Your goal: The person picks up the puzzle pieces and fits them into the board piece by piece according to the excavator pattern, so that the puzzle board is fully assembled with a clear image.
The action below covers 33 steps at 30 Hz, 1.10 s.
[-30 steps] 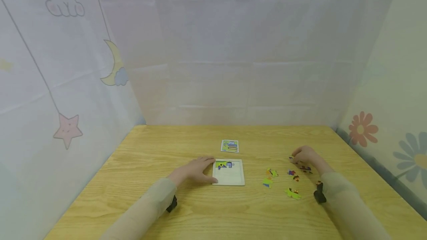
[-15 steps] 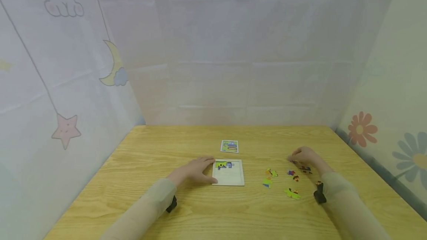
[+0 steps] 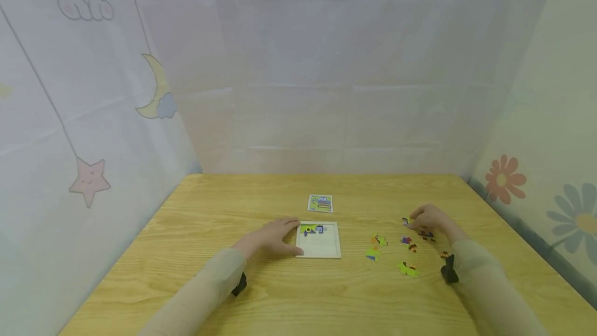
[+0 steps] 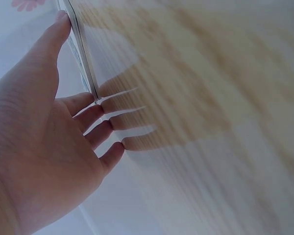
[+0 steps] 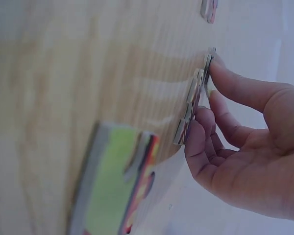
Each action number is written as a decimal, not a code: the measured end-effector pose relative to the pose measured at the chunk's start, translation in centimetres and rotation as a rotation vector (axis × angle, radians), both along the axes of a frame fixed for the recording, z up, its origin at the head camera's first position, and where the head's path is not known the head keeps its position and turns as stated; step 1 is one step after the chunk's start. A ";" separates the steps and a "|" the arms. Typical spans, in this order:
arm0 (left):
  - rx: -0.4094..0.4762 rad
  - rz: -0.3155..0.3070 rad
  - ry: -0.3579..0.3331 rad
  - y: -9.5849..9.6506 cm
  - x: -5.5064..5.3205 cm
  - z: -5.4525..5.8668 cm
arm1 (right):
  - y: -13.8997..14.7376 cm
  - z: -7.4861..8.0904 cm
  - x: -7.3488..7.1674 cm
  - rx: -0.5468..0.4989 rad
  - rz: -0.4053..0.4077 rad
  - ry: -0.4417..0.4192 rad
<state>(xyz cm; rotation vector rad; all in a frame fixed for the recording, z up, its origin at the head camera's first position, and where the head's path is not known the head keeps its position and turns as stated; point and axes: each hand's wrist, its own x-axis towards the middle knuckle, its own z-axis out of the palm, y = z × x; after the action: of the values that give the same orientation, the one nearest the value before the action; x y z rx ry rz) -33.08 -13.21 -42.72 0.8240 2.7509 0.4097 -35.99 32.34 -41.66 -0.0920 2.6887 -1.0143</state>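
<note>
My left hand (image 3: pixel 276 237) rests at the left side of a white puzzle tray (image 3: pixel 322 250), thumb at the near corner and fingers at the far corner. In the left wrist view its fingers (image 4: pixel 92 115) are spread, fairly straight, against the edge. Joined green and purple puzzle pieces (image 3: pixel 310 229) lie in the tray's upper left. On the right, my right hand (image 3: pixel 428 218) pinches a small puzzle piece (image 5: pixel 207 66) between thumb and forefinger, low over the table. Its other fingers curl beside a dark puzzle piece (image 5: pixel 190 100). A purple-edged piece (image 3: pixel 405 221) shows just left of the fingertips.
A picture card (image 3: pixel 320 203) of a digger lies beyond the tray. Several loose pieces lie between tray and right hand, among them an orange-green piece (image 3: pixel 380 240), a green-blue piece (image 3: pixel 373 254) and a green piece (image 3: pixel 408 269). Printed cloth walls (image 3: pixel 298 118) enclose the wooden table (image 3: pixel 280 294).
The right fingers moved slightly left over the pieces, then back right, and the purple-edged piece shows again beside them. A small brown piece now shows by the right wrist. The left hand stays at the tray.
</note>
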 end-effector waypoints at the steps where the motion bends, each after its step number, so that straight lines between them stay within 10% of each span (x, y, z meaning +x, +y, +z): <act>1: 0.000 -0.001 0.001 0.0 0.0 0.0 | 0.0 -0.1 0.0 -0.009 -0.006 -0.003; 33: 0.009 0.003 -0.008 0.0 0.1 0.2 | -2.1 0.7 -0.4 -0.253 -0.084 0.199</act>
<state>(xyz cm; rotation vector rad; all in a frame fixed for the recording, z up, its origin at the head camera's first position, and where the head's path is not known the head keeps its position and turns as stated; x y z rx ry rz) -33.00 -13.20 -42.51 0.8191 2.7454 0.4254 -36.38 30.20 -40.97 -0.1367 2.7424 -1.4388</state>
